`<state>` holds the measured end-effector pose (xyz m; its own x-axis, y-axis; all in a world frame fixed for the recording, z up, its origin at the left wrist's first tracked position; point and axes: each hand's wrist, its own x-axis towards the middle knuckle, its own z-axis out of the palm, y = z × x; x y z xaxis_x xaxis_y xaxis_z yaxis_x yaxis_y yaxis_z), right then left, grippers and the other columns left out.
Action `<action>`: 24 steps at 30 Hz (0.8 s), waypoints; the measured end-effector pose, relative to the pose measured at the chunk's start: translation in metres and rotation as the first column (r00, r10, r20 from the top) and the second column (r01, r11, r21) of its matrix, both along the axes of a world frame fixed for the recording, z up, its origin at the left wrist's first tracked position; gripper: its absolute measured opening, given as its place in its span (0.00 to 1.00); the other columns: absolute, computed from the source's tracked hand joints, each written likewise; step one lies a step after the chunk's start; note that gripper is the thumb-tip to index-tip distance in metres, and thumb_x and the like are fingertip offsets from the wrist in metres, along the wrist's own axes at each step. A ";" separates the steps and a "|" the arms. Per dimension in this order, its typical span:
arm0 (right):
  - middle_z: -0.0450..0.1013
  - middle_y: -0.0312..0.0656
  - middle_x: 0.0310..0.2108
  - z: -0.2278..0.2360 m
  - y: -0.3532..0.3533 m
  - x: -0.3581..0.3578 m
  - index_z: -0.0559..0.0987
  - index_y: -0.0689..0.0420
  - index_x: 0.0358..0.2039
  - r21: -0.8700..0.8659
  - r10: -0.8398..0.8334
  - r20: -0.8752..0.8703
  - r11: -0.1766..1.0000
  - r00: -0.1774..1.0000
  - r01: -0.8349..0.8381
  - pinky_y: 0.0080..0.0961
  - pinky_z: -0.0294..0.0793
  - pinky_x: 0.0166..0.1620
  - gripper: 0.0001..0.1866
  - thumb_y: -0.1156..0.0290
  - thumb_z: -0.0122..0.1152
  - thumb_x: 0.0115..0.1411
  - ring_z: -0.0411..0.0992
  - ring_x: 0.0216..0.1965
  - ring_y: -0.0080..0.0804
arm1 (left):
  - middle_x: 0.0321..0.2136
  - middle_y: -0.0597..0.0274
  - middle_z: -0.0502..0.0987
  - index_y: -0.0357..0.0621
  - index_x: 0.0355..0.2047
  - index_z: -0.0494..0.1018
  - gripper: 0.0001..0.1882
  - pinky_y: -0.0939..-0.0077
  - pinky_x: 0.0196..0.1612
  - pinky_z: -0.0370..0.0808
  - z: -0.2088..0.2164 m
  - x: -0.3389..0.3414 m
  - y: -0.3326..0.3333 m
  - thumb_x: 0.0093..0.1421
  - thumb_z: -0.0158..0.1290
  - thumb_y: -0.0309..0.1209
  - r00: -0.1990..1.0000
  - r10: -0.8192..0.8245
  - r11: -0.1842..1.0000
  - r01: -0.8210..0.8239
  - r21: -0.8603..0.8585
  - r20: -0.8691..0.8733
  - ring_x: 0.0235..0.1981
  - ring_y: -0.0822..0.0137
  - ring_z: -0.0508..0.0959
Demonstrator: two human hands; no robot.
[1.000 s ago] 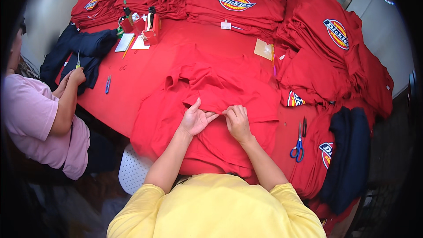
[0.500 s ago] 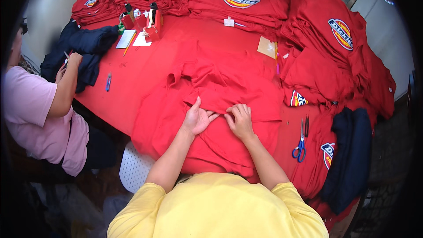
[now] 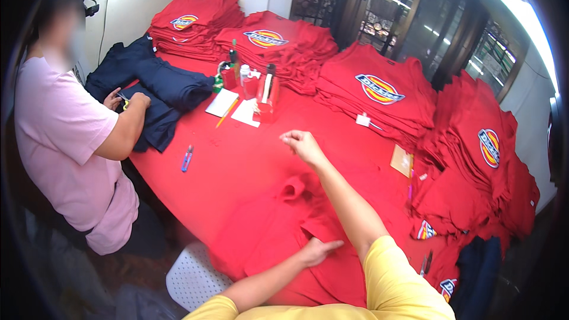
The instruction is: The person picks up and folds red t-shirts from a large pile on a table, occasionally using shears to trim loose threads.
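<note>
A red shirt [image 3: 269, 228] lies rumpled on the table in front of me, partly smeared by motion. My left hand [image 3: 319, 253] rests on it, its fingers stretched to the right and nothing visibly gripped. My right hand [image 3: 303, 145] is held up over the table, beyond the shirt, with the arm reaching forward and left. Its fingertips are drawn together in a pinch; whatever they hold, if anything, is too small to make out.
Piles of red shirts [image 3: 379, 83] line the far and right sides. At the left, a person in pink [image 3: 71, 124] trims dark blue garments [image 3: 172, 86] with scissors. Thread snips [image 3: 187, 159], a notepad [image 3: 221, 103] and a red tape dispenser [image 3: 266, 108] lie on the table. Dark scissors [image 3: 427, 262] lie at right.
My right hand has left the shirt and moved forward and left over the table. My left hand stays at the shirt. The view has tilted up, showing more of the room.
</note>
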<state>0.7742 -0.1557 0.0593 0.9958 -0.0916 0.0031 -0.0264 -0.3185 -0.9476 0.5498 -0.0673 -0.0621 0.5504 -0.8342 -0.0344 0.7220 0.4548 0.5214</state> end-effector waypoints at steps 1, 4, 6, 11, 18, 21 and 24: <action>0.77 0.47 0.28 -0.007 0.004 0.030 0.80 0.62 0.38 -0.098 -0.068 0.092 0.992 0.993 0.077 0.33 0.73 0.43 0.14 0.64 0.57 0.61 0.75 0.34 0.43 | 0.55 0.62 0.69 0.43 0.58 0.62 0.28 0.67 0.57 0.70 0.003 -0.001 -0.001 0.58 0.57 0.23 1.000 -0.010 0.999 0.010 -0.032 -0.007 0.54 0.66 0.71; 0.74 0.49 0.35 -0.022 0.025 0.111 0.81 0.59 0.39 -0.279 -0.262 0.326 0.891 0.908 0.357 0.35 0.72 0.45 0.16 0.60 0.56 0.62 0.74 0.37 0.43 | 0.58 0.62 0.67 0.40 0.61 0.59 0.30 0.66 0.59 0.66 -0.035 -0.005 -0.015 0.60 0.57 0.25 0.991 -0.132 0.988 0.129 -0.084 -0.027 0.58 0.66 0.67; 0.71 0.52 0.43 -0.028 0.033 0.149 0.81 0.58 0.39 -0.297 -0.447 0.387 0.767 0.806 0.568 0.39 0.71 0.48 0.17 0.57 0.56 0.61 0.73 0.43 0.48 | 0.58 0.59 0.67 0.39 0.60 0.60 0.26 0.65 0.59 0.66 -0.028 -0.003 -0.017 0.62 0.54 0.27 0.972 -0.219 0.973 0.210 -0.100 -0.085 0.59 0.65 0.66; 0.74 0.51 0.39 -0.027 0.042 0.196 0.82 0.58 0.34 -0.300 -0.582 0.097 0.756 0.807 0.581 0.35 0.72 0.46 0.12 0.63 0.64 0.54 0.75 0.41 0.43 | 0.58 0.56 0.66 0.38 0.60 0.60 0.25 0.66 0.59 0.66 0.000 0.007 0.006 0.64 0.51 0.29 0.942 -0.305 0.952 0.299 -0.066 -0.139 0.59 0.64 0.66; 0.79 0.44 0.29 -0.028 0.031 0.198 0.81 0.58 0.26 0.007 -0.645 0.062 0.763 0.761 0.646 0.34 0.74 0.40 0.04 0.72 0.64 0.53 0.77 0.33 0.35 | 0.58 0.57 0.66 0.38 0.60 0.59 0.26 0.66 0.59 0.66 -0.005 0.008 -0.003 0.64 0.51 0.29 0.931 -0.344 0.938 0.335 -0.086 -0.125 0.59 0.64 0.66; 0.78 0.43 0.27 -0.008 0.059 0.180 0.80 0.61 0.26 0.006 -0.627 0.100 0.777 0.773 0.630 0.30 0.76 0.33 0.05 0.74 0.62 0.55 0.77 0.27 0.30 | 0.58 0.57 0.66 0.38 0.60 0.59 0.26 0.67 0.59 0.66 -0.007 0.014 -0.003 0.64 0.51 0.29 0.940 -0.321 0.947 0.314 -0.070 -0.114 0.59 0.64 0.66; 0.76 0.42 0.25 -0.013 0.070 0.175 0.76 0.66 0.33 0.244 -0.604 0.033 0.777 0.796 0.580 0.20 0.76 0.22 0.05 0.83 0.60 0.54 0.74 0.20 0.24 | 0.58 0.57 0.66 0.38 0.61 0.59 0.26 0.67 0.59 0.66 -0.004 0.014 -0.005 0.64 0.51 0.29 0.938 -0.330 0.943 0.324 -0.073 -0.106 0.59 0.64 0.66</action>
<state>0.9497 -0.0853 0.0461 0.7389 -0.6737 0.0138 -0.0416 -0.0660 -0.9969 0.5641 -0.0720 -0.0663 0.2415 -0.9699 -0.0319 0.8892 0.2080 0.4074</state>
